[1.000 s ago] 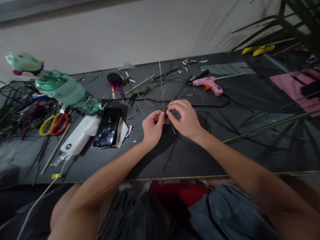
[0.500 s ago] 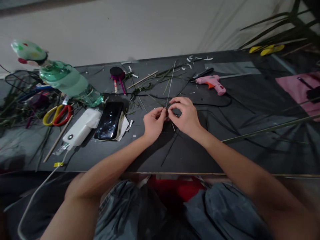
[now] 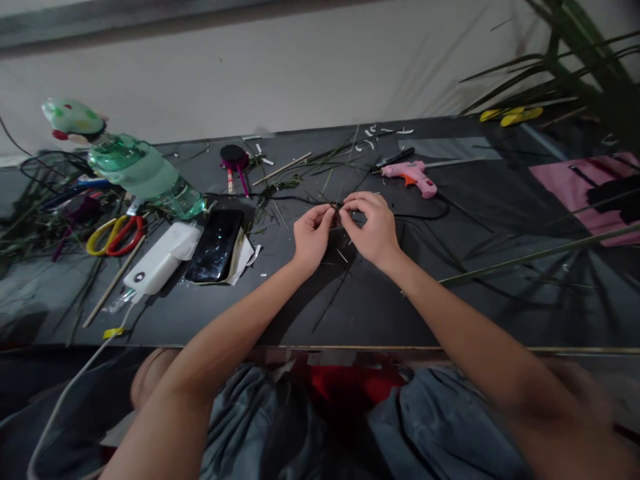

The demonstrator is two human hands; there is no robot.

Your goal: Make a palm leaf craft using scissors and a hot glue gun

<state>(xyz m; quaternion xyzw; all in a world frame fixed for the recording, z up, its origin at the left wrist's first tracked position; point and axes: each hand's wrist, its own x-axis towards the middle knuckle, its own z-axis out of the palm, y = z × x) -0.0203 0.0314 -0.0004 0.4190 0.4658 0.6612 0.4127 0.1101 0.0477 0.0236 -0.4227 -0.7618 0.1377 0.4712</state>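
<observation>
My left hand (image 3: 313,233) is closed in a pinch, thumb against forefinger, above the dark table (image 3: 280,313). My right hand (image 3: 370,223) pinches just beside it, the fingertips of both hands almost meeting. Between them is a small dark piece, mostly covered by my fingers, and I cannot make out its kind. A thin pale strand (image 3: 356,137) shows faintly above the hands. Beyond the hands runs a black cord (image 3: 420,217). On the table just below them lies a short pale sliver (image 3: 342,255).
Left are a phone (image 3: 216,245), a white power bank (image 3: 163,259) with a cable, scissors (image 3: 125,235) and a green bottle (image 3: 145,170). A pink glue gun (image 3: 411,177) lies behind my right hand. A long green leaf strip (image 3: 530,258) crosses the right side.
The view has tilted up slightly. Both hands keep pinching close together. The pale strand, earlier plainly rising from the fingers, is now faint.
</observation>
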